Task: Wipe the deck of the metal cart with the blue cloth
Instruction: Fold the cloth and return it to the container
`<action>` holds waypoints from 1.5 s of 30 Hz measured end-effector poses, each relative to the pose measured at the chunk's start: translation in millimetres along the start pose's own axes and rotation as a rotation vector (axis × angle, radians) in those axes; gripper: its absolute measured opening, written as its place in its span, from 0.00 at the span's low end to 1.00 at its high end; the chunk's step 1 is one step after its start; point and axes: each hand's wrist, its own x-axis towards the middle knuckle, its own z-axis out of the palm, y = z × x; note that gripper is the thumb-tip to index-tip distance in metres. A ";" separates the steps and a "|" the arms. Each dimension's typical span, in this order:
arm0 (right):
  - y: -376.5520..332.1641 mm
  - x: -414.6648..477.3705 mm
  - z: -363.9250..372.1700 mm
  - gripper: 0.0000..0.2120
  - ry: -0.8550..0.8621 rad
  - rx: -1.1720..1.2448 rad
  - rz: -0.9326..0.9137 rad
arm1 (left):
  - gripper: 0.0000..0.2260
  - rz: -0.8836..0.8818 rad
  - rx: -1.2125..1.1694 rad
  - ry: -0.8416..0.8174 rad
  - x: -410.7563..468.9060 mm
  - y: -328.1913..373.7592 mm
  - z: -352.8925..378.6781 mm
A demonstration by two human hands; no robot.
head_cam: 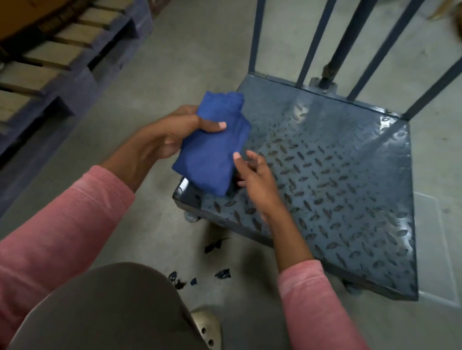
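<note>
Both hands work the blue cloth (212,153) above the near left corner of the metal cart's deck (329,178), left hand (174,131) clenched around the folded wad, right hand (253,178) loose-fingered, thumb touching its edge, seemingly squaring a pad before wiping.

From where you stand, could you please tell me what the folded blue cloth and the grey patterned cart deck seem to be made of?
The folded blue cloth: probably soft woven fabric, matte; it creases and bends in the left hand. The grey patterned cart deck: apparently painted steel tread plate, glossy; raised diamond lugs and bright reflections show.
</note>
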 end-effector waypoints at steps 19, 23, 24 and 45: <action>-43.8 -76.3 -212.9 0.26 0.189 0.191 -0.194 | 0.18 -0.040 0.039 -0.473 31.8 66.7 228.2; -40.1 -91.5 -258.3 0.28 0.223 0.170 -0.170 | 0.14 0.040 0.113 -0.460 38.8 78.0 278.0; -37.5 -95.5 -268.8 0.28 0.236 0.175 -0.163 | 0.14 0.039 0.123 -0.470 41.7 79.9 291.2; 99.3 -113.9 -361.0 0.27 0.852 1.044 -0.202 | 0.24 -0.275 0.030 -0.616 86.4 15.8 483.1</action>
